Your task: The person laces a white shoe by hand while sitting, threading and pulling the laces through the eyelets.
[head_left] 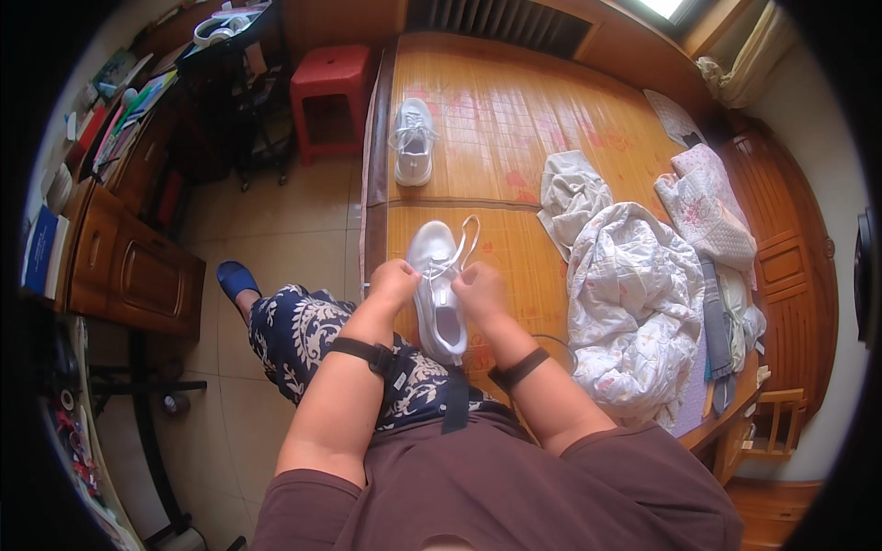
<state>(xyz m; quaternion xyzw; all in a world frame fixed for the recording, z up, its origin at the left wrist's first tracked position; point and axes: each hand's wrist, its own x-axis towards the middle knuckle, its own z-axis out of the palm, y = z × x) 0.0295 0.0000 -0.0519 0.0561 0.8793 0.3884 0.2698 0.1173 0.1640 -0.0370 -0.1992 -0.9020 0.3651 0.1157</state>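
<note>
wearing: brown short-sleeved top (514,487); navy legwear (317,321) with cream pattern; a dark band on each forearm.
left hand (395,283): fingers narrow, thumb and fingertip pinched on the white lace (476,241), at the left edge of the near shoe (441,296).
right hand (480,289): fingers narrow, pinched on the lace just beside the shoe's right edge; a loop rises beyond the fingertips.
near shoe, place: white, between the hands, at the left part of the bed mat (501,138), heel near the lap.
near shoe, direction: toe pointing away from the wearer; long axis running heel to toe away from the lap, leaning slightly left; opening upward.
bedding: crumpled white printed quilt (634,294), right of the hands; pale rumpled cloth (577,193) beyond it.
far shoe (414,142): white, upright on the mat near its left edge, toe also away, axis nearly parallel, well apart from the first.
stool (333,73): red, on the floor left of the mat.
grille (501,20): dark, slatted, beyond the mat.
</note>
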